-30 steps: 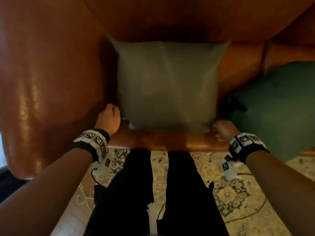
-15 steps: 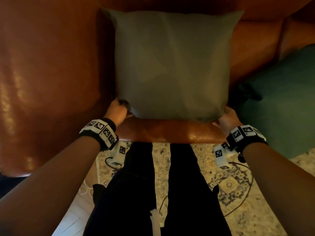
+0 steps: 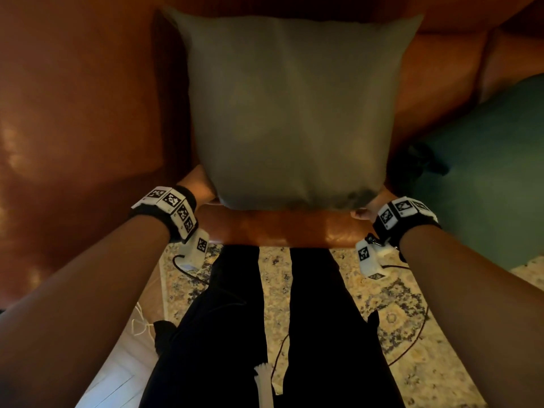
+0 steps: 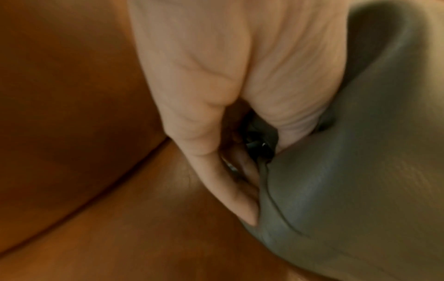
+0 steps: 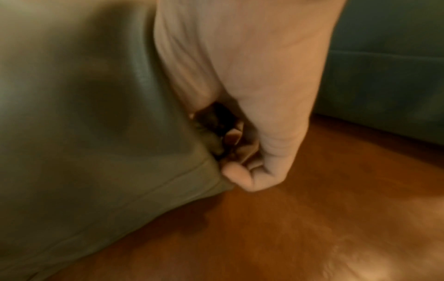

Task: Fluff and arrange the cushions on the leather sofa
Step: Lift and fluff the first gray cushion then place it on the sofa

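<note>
An olive-green square cushion [image 3: 291, 110] is held up over the seat of the brown leather sofa [image 3: 279, 228], its top near the backrest. My left hand [image 3: 200, 187] grips its lower left corner, fingers curled into the fabric [image 4: 240, 171]. My right hand [image 3: 369, 206] grips the lower right corner, fingers bunched round the seam [image 5: 240, 167]. The cushion [image 4: 360, 171] fills the right of the left wrist view, and the cushion [image 5: 84, 123] fills the left of the right wrist view. Most of both hands is hidden behind the cushion in the head view.
A dark teal cushion [image 3: 494, 172] lies on the seat to the right, close to my right hand. The sofa's wide armrest [image 3: 73, 128] rises on the left. My legs [image 3: 265, 319] stand against the seat front on a patterned rug [image 3: 397, 319] with trailing cables.
The olive cushion has risen off the seat and come nearer me. Both hands moved from beside its lower corners to gripping them and lifted with it.
</note>
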Demonstrator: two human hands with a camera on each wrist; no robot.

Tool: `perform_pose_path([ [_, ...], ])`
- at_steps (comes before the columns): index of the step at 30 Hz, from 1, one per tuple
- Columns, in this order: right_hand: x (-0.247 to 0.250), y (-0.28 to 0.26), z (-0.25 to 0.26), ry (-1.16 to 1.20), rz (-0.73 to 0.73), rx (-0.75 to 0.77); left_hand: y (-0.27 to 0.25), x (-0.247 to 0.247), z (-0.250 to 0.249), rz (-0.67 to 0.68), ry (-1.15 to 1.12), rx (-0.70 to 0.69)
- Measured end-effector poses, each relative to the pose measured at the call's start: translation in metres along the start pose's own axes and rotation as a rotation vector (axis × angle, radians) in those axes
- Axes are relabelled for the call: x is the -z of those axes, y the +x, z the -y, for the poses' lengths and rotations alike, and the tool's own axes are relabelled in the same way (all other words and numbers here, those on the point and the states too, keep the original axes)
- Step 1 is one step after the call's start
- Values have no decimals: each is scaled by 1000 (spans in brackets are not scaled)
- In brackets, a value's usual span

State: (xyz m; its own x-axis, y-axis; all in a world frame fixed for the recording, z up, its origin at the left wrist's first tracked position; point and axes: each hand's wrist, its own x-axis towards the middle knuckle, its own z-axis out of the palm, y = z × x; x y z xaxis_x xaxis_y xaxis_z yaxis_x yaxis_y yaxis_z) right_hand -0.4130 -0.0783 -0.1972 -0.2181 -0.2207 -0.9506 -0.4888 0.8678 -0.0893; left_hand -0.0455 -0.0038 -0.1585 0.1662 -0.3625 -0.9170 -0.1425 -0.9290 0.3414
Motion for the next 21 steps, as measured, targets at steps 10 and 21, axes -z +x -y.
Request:
perform_pose_path([
  [10, 6, -5, -3, -148, -41, 238, -10, 3, 3, 20, 244, -183],
  [21, 16, -17, -38, 220, 27, 83, -19, 19, 36, -124, 158, 104],
])
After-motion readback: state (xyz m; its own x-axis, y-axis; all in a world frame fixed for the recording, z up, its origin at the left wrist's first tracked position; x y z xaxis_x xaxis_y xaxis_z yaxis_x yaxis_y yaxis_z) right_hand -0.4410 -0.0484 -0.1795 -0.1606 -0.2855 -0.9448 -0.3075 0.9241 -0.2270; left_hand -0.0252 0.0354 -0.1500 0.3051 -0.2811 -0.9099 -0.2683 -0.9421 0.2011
